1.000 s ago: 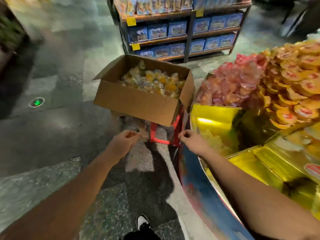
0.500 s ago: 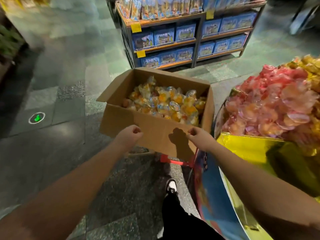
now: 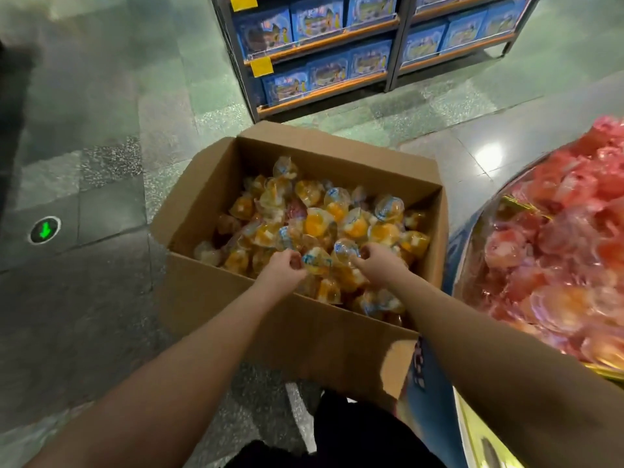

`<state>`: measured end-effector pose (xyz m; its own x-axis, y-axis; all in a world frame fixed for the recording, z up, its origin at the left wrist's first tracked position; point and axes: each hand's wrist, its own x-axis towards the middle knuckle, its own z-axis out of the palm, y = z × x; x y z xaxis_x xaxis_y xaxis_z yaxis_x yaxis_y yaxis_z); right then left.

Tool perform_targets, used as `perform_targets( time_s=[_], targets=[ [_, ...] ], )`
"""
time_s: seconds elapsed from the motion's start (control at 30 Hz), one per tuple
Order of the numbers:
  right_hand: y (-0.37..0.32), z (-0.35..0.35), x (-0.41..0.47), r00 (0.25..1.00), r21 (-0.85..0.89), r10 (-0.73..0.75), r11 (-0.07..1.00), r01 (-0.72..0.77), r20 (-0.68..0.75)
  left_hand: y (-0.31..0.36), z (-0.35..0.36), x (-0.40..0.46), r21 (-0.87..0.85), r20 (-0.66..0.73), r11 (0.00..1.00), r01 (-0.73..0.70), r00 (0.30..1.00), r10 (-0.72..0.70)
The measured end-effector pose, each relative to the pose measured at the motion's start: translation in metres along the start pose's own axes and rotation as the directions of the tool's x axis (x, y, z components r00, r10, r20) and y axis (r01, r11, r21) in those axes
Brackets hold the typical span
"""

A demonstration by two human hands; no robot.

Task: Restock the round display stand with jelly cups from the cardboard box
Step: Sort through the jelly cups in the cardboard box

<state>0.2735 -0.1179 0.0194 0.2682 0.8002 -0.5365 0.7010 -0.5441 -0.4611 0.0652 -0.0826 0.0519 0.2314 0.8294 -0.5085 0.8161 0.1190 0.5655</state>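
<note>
Step in hand: the pick-up from the box. Both hands are down inside the open brown cardboard box (image 3: 304, 332), which sits on the floor just left of the round display stand w/ gold trim (image 3: 472, 430). The box holds a loose heap of clear plastic jelly cups w/ orange fruit filling (image 3: 337, 221).

Left hand (image 3: 282, 270): fingers curled in, pinching at a cup w/ a blue-and-white lid (image 3: 315, 261) near the front wall. Right hand (image 3: 378, 263): fingers curled round another clear cup (image 3: 346, 248) just beside it. Both look like fresh grips, cups not yet lifted clear of the heap.

The stand's nearest section is already piled w/ pink-red jelly cups (image 3: 557, 251).

Next, as I judge it: firm up both grips, lift up over the box's right wall, swing right to the stand, and drop into a section w/ room. Cups are slick and loose, so neighbours may snag or spill.
</note>
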Motion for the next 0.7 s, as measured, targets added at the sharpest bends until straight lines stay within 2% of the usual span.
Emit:
perform_targets(
  time_s=[0.13,0.23,0.5,0.7],
  targets=[
    [-0.002,0.014,0.039,0.998,-0.033,0.049,0.998,-0.048,0.032,-0.004,0.005,0.044,0.006,0.05,0.994,0.112,0.992,-0.112],
    [-0.007,0.026,0.057,0.992,-0.031,0.109,0.994,-0.107,0.064,-0.006,0.012,0.066,0.058,0.103,0.988,0.14,0.984,-0.146],
    [-0.004,0.048,0.067,0.985,-0.071,0.167,0.983,-0.169,-0.033,-0.013,0.03,0.088,0.086,0.184,0.992,0.088,0.977,-0.103],
    [-0.011,0.059,0.066,0.973,0.107,0.219,0.972,-0.21,-0.077,-0.022,0.034,0.098,0.131,0.211,0.991,0.001,0.977,-0.029]
  ],
)
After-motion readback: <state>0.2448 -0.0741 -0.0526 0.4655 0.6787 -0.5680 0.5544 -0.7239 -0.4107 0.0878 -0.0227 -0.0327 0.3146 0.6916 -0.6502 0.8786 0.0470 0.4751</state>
